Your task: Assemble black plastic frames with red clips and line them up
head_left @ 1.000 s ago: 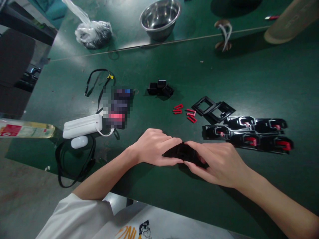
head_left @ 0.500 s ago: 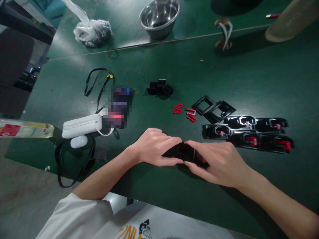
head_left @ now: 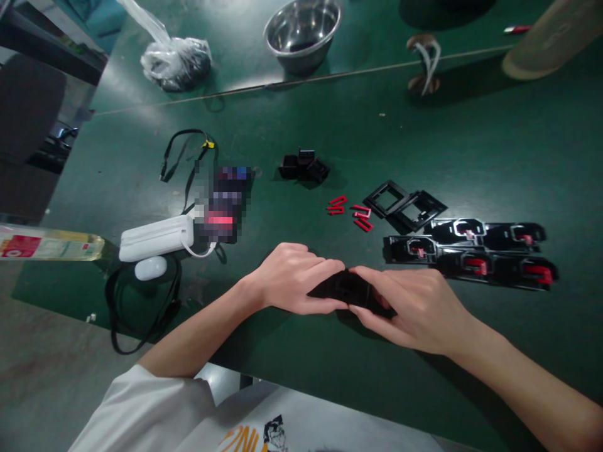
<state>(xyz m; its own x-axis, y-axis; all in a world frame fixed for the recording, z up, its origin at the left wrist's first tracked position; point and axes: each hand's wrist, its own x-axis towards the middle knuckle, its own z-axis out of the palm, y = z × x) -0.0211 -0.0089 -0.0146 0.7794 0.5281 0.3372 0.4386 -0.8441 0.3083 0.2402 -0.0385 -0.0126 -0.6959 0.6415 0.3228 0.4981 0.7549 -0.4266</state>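
Note:
A dark plastic piece (head_left: 348,287) is held low over the green table (head_left: 301,351). My left hand (head_left: 296,279) grips its left end and my right hand (head_left: 414,307) its right end, fingertips almost meeting at the middle. Small red clips (head_left: 362,223) lie beyond the hands. To their right are two black square frames (head_left: 419,210), partly overlapping. Black assembled strips (head_left: 499,267) with red parts inside rest beside my right hand. Farther back sits a small cluster of black blocks (head_left: 304,166).
On the left are a phone (head_left: 228,204), a white power bank (head_left: 155,237), a white case (head_left: 151,268), black cables (head_left: 110,314) and a bottle (head_left: 51,243). A metal bowl (head_left: 304,37), a plastic bag (head_left: 176,63) and a cable spool (head_left: 423,63) stand at the back.

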